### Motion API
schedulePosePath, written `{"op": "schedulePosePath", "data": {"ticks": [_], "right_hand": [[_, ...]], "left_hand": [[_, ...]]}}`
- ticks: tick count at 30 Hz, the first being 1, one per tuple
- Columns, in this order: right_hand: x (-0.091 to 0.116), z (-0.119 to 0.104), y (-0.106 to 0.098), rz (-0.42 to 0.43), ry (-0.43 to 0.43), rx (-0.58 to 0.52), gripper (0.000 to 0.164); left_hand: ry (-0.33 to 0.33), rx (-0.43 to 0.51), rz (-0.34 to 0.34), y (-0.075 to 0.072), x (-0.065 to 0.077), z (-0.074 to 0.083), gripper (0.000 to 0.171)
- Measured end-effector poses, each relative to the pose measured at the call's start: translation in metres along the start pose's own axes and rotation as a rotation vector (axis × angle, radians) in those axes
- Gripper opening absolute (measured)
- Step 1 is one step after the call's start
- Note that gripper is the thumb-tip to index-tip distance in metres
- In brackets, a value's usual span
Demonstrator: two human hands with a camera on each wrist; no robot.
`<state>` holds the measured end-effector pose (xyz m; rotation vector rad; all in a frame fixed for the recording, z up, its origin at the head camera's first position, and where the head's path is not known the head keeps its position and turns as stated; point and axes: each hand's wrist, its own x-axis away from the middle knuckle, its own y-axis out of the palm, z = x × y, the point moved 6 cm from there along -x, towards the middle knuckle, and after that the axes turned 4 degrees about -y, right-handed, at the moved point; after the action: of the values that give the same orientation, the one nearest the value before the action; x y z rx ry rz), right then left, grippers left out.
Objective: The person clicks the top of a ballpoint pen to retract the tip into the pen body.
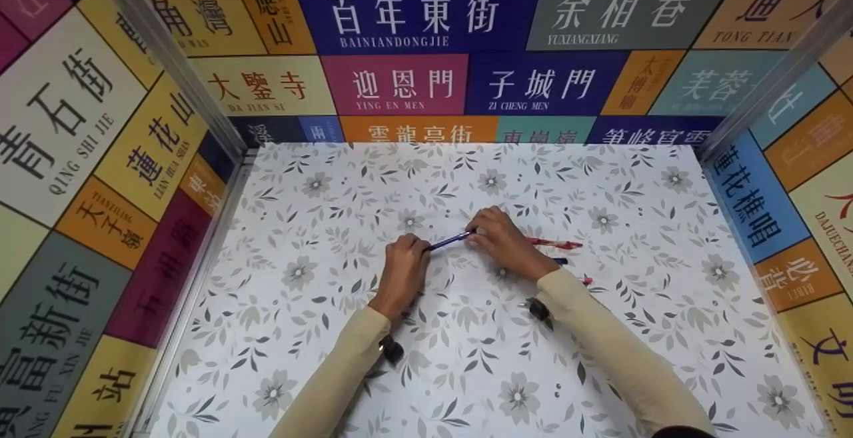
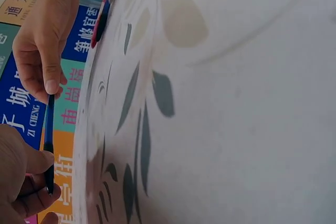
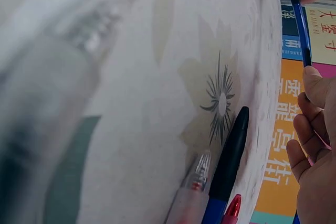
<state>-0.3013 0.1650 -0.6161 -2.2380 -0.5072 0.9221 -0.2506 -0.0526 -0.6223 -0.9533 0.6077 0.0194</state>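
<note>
A slim blue pen (image 1: 450,241) with black parts is held between both hands, above the patterned table. My left hand (image 1: 403,271) pinches one end; in the left wrist view the dark pointed tip of the pen (image 2: 49,129) shows by the thumb and fingers of that hand (image 2: 21,166). At the other end, my right hand (image 1: 503,241) pinches the pen between thumb and fingers. The right wrist view shows the right hand (image 3: 320,135) with its lower fingers loosely bent, apart from the pen (image 3: 301,24).
Beside and under the right forearm lie several pens: a red one (image 1: 553,243), a blue one with black grip (image 3: 230,156), and a clear one with red inside (image 3: 194,192). A blurred clear-tipped pen (image 3: 63,77) is close to the right wrist camera. Sign-printed panels (image 1: 400,85) border the table.
</note>
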Motion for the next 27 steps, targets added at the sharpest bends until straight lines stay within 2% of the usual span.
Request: {"op": "schedulePosePath", "data": {"ticks": [4, 14, 22, 27], "right_hand": [[0.009, -0.004, -0.007, -0.004, 0.015, 0.003, 0.011], [0.023, -0.021, -0.021, 0.025, -0.035, 0.021, 0.011], [0.039, -0.033, -0.032, -0.002, 0.055, -0.008, 0.011], [0.05, -0.041, -0.037, 0.026, 0.044, -0.017, 0.017]], "left_hand": [[0.028, 0.03, 0.016, -0.002, 0.001, 0.008, 0.005], [0.032, 0.006, -0.062, -0.006, 0.003, 0.027, 0.005], [0.075, 0.018, -0.092, -0.008, 0.009, 0.042, 0.006], [0.081, 0.036, -0.107, -0.009, 0.013, 0.05, 0.005]]}}
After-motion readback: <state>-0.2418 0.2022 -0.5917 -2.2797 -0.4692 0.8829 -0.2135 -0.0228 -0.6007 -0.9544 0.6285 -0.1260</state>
